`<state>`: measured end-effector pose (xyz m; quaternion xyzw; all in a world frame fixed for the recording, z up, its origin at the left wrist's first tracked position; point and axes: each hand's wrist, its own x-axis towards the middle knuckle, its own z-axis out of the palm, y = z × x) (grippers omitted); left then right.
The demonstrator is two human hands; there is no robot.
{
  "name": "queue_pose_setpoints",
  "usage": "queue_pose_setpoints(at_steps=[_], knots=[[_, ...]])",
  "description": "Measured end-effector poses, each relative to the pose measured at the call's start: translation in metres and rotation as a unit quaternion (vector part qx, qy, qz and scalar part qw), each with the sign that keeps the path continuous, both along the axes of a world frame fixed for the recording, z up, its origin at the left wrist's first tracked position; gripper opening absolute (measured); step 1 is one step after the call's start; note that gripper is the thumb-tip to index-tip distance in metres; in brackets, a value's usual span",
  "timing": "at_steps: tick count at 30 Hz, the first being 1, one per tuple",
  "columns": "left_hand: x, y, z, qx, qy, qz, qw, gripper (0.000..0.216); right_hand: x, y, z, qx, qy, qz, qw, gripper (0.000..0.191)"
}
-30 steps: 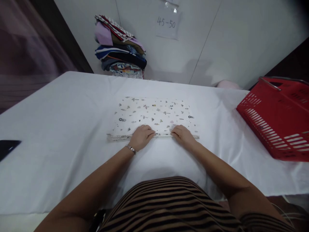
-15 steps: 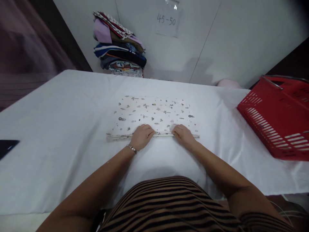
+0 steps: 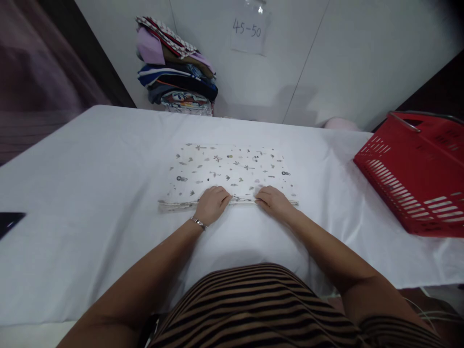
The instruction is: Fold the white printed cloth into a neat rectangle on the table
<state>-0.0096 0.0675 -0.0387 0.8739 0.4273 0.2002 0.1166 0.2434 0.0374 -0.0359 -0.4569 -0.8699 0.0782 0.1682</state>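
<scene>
Left hand (image 3: 213, 205): fingers pinch the near edge of the printed cloth (image 3: 232, 170).
Right hand (image 3: 275, 203): pinches that same edge, slightly apart.
Printed cloth: lies folded on the white table (image 3: 90, 193), between near and far edges.
Red basket (image 3: 427, 169): over there, right end.

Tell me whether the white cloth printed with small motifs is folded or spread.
Folded: the white rectangular cloth printed with small motifs shows several stacked layers along its near edge.

Motif-printed white cloth (image 3: 232, 171), red basket (image 3: 431, 166), black-and-brown striped shirt (image 3: 264, 302)
</scene>
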Motion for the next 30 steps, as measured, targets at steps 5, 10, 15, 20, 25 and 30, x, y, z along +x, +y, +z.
queue_pose_setpoints(at_steps=[5,10,15,20,25,30], knots=[[-0.0004,0.0001,0.0008,-0.001,0.003,0.0,1.0,0.031,-0.0017,0.0005,-0.0015,0.022,-0.017,-0.011,1.0,0.026],[-0.0019,-0.0008,-0.0006,0.009,0.007,-0.012,1.0,0.03,-0.0027,-0.003,-0.004,0.064,-0.012,-0.024,0.998,0.026],[-0.003,-0.0028,-0.0032,0.038,0.012,-0.024,0.999,0.03,-0.0009,-0.0046,-0.0066,0.068,-0.024,-0.01,0.997,0.025],[-0.0051,-0.0047,-0.0028,0.056,0.018,-0.04,0.997,0.028,0.0014,-0.0054,-0.0071,0.052,-0.017,0.006,0.998,0.024],[-0.005,-0.0037,-0.0027,0.051,0.027,-0.04,0.998,0.027,0.002,-0.0046,-0.0087,0.054,0.012,0.004,0.998,0.025],[-0.0031,-0.0027,-0.0034,0.041,0.021,-0.027,0.999,0.03,-0.0008,-0.0038,-0.005,0.048,0.04,-0.005,0.998,0.027]])
